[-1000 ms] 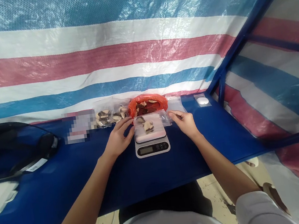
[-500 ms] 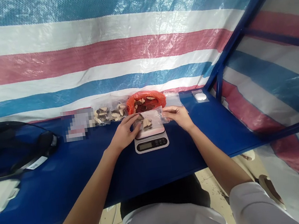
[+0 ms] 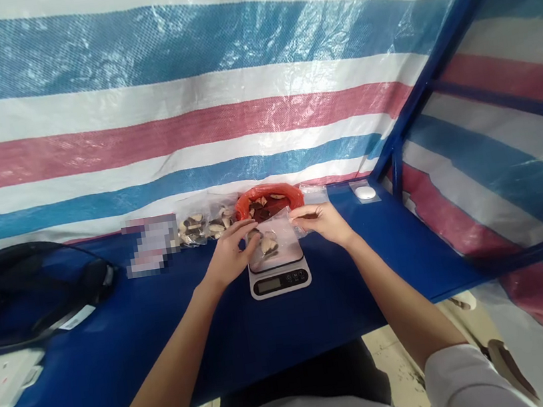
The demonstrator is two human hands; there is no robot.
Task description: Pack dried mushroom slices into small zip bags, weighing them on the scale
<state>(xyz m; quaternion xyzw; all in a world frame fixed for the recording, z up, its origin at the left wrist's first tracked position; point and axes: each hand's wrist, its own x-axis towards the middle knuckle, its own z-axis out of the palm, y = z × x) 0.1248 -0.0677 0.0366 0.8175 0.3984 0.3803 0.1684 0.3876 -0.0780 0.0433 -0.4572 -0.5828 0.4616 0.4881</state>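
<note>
Over the scale [image 3: 281,283], toward the back edge of the tabletop [image 3: 167,326], left hand [image 3: 232,253] and right hand [image 3: 323,223] pinch a bag [image 3: 284,232]; gentle, level tension should steady its pieces [image 3: 269,245].

Striped red, white and blue on plastic sheeting [image 3: 191,134] beyond the right hand [image 3: 323,223], white-and-black on rectangular scale [image 3: 283,283] left of it.
</note>
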